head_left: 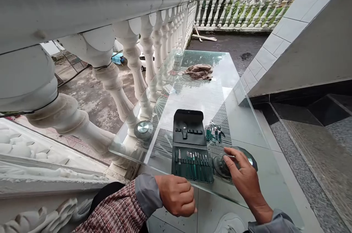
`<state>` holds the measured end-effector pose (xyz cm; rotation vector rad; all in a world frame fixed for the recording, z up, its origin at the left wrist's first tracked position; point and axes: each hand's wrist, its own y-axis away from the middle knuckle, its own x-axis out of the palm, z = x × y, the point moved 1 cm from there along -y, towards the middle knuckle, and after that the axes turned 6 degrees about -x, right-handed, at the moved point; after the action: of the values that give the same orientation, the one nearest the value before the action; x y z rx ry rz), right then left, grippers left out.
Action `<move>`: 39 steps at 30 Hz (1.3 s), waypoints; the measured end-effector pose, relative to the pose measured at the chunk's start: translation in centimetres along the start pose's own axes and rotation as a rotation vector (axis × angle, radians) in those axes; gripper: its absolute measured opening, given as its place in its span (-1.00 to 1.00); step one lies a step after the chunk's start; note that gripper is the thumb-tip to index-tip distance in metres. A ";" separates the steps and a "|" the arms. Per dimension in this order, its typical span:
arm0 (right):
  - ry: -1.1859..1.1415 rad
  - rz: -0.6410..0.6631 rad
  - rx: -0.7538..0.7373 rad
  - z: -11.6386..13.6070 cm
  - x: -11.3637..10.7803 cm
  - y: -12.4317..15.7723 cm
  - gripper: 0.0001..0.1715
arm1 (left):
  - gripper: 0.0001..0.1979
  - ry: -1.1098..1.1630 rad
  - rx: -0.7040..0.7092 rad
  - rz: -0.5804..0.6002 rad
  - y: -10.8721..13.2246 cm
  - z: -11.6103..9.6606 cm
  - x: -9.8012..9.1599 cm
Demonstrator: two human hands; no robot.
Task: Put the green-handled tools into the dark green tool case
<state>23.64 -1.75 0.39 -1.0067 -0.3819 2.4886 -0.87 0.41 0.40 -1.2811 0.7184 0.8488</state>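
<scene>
A black manicure case (189,124) lies unfolded on the glass table. Its lower panel holds a row of slim manicure tools (194,163) with green handles; the loops of its upper part hold nothing. Right of the case is a small heap of nail clippers and scissors (214,133). My left hand (178,195) is curled into a fist before the table's near edge, just below the case, with no object showing in it. Over the table's near right corner hovers my right hand (243,174), thumb and fingers apart, close to the case and the heap, with nothing visible between them.
A crumpled brown cloth (199,72) rests toward the far end of the glass table (247,130). Round metal-topped table supports (144,129) show through the glass. A white balustrade (134,60) runs along the left. At right are a tiled slanting wall (283,38) and dark stone steps (310,137).
</scene>
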 end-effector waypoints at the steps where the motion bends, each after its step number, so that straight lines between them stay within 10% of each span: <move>1: -0.008 0.019 0.025 -0.2 0.1 0.0 -0.62 | -0.72 -0.012 0.052 -0.051 -0.1 0.2 -0.4; 11: 0.064 0.032 -0.171 -0.5 0.9 1.1 -0.69 | -0.75 -0.284 -0.206 0.142 1.5 0.2 -1.5; 19: 0.169 0.034 -0.372 0.2 1.6 2.0 -0.74 | -0.81 -0.232 -0.212 -0.055 1.7 0.3 -0.7; 39: 0.390 0.076 -0.406 1.4 1.3 7.7 -0.56 | -0.80 -0.186 -0.361 -0.113 1.4 -0.2 -1.0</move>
<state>19.62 -7.95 -2.54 -1.6564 -0.7495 2.2475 -2.57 0.17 0.47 -1.5224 0.3492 1.0195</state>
